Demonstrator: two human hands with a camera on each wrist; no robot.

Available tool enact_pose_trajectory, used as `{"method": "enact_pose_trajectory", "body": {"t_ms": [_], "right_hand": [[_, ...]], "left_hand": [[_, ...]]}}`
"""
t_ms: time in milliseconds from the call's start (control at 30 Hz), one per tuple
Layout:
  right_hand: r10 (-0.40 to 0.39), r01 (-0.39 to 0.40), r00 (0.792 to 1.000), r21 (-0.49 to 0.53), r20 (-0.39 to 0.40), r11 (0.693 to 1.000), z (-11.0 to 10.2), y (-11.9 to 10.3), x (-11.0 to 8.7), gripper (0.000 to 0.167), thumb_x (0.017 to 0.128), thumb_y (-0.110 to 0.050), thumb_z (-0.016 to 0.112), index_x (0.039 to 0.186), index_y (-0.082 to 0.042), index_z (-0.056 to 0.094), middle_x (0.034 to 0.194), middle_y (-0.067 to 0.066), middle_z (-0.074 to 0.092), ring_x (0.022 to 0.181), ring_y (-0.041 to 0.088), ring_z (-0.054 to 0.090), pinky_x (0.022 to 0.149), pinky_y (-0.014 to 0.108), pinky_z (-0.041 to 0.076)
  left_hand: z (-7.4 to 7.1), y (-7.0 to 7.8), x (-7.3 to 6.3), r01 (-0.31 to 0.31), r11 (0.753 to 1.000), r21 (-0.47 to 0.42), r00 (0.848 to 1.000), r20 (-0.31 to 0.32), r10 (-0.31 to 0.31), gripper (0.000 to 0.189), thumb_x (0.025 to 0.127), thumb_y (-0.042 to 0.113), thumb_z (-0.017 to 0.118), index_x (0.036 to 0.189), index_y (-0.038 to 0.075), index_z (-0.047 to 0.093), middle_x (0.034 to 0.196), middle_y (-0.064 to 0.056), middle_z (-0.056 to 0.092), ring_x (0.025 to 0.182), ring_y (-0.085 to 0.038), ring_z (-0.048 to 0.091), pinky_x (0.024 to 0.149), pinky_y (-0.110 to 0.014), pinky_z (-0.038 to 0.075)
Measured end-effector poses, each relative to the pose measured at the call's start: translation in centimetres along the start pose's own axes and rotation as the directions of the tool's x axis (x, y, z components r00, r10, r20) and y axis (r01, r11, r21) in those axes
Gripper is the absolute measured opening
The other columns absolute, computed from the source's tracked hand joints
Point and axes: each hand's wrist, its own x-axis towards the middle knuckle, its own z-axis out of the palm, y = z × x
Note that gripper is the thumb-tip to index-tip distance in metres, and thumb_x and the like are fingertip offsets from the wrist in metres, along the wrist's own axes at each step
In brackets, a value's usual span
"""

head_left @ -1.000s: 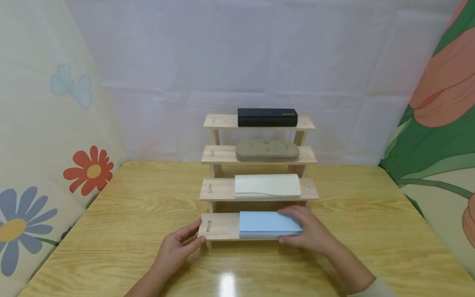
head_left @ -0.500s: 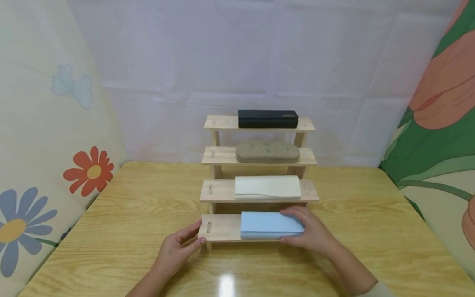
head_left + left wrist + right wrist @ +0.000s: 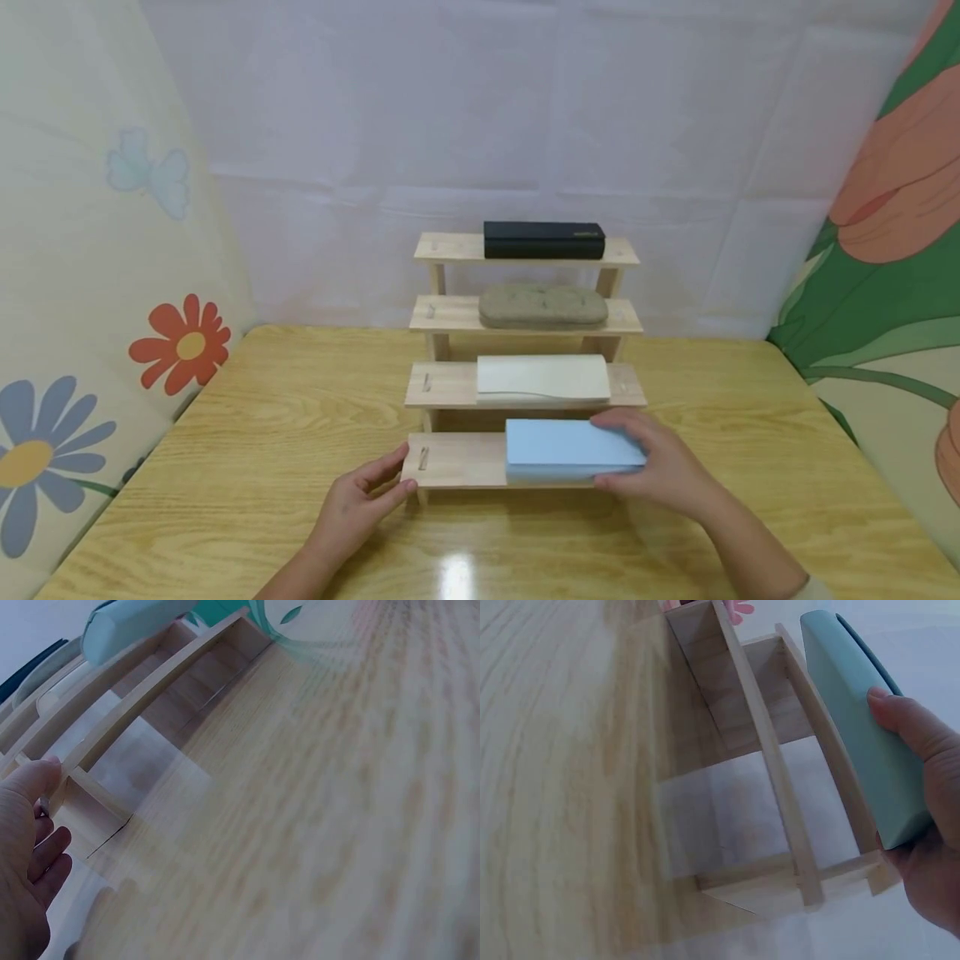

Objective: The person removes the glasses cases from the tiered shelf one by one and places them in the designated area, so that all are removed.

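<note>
In the head view, a four-step wooden display stand [image 3: 459, 460] faces me on the table. My left hand [image 3: 358, 498] holds the left end of its lowest shelf, thumb at the front edge and fingertips at the back corner. My right hand [image 3: 667, 467] grips a light blue glasses case [image 3: 570, 443] by its right end, thumb in front and fingers behind. In the right wrist view the case [image 3: 859, 727] is raised above the lowest shelf board. Higher up the stand sit a white case [image 3: 542, 377], a grey-brown cushioned case [image 3: 542, 306] and a black case [image 3: 543, 241].
The stand rests on a glossy wood-grain table [image 3: 300, 400]. Behind it hangs a white cloth [image 3: 375, 100]. Flower-printed panels, one at the left [image 3: 67, 275] and one at the right [image 3: 892, 250], border the table.
My right hand has moved the light blue glasses case rightward and up off the lowest shelf. My left hand has stayed at the shelf's left end.
</note>
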Motion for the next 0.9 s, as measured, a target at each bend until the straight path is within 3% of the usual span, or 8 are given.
{"method": "enact_pose_trajectory", "body": {"t_ms": [167,300,467,900], "right_hand": [[0.053,-0.053,0.999,0.004,-0.007,0.999,-1.6,0.1,-0.3,0.059,0.069,-0.022,0.090,0.121,-0.015,0.065,0.127,0.008,0.064,0.113,0.023,0.058,0.091,0.033,0.050],[0.116,-0.116,0.993,0.025,-0.009,0.993,-3.1,0.2,-0.6,0.059,0.072,-0.023,0.088,0.124,-0.012,0.063,0.130,0.012,0.061,0.117,0.032,0.056,0.095,0.044,0.048],[0.166,-0.165,0.986,0.027,-0.021,0.986,-4.8,0.6,-0.7,0.061,0.075,-0.022,0.086,0.129,-0.009,0.059,0.134,0.015,0.058,0.120,0.036,0.054,0.095,0.050,0.045],[0.230,-0.232,0.970,-0.018,-0.082,0.972,-7.7,2.3,-1.3,0.063,0.079,-0.021,0.083,0.134,-0.007,0.055,0.138,0.018,0.054,0.118,0.032,0.051,0.083,0.020,0.044]], "left_hand": [[0.0,0.1,0.0,0.009,1.000,0.010,1.000,-0.001,-0.009,0.049,0.084,0.013,0.077,0.129,0.000,0.062,0.133,-0.013,0.060,0.112,-0.011,0.062,0.090,-0.031,0.058],[0.0,0.2,0.0,-0.002,1.000,0.009,1.000,-0.001,0.003,0.048,0.085,0.013,0.076,0.128,-0.001,0.061,0.133,-0.014,0.061,0.115,-0.026,0.063,0.090,-0.031,0.058],[0.1,0.1,0.0,0.011,1.000,0.013,1.000,-0.004,-0.011,0.048,0.084,0.013,0.077,0.128,0.000,0.062,0.133,-0.013,0.061,0.115,-0.024,0.063,0.091,-0.031,0.057],[0.1,0.1,0.2,0.028,1.000,0.008,1.000,-0.008,-0.028,0.049,0.084,0.013,0.077,0.128,0.001,0.062,0.132,-0.014,0.061,0.115,-0.028,0.064,0.091,-0.030,0.057]]}}
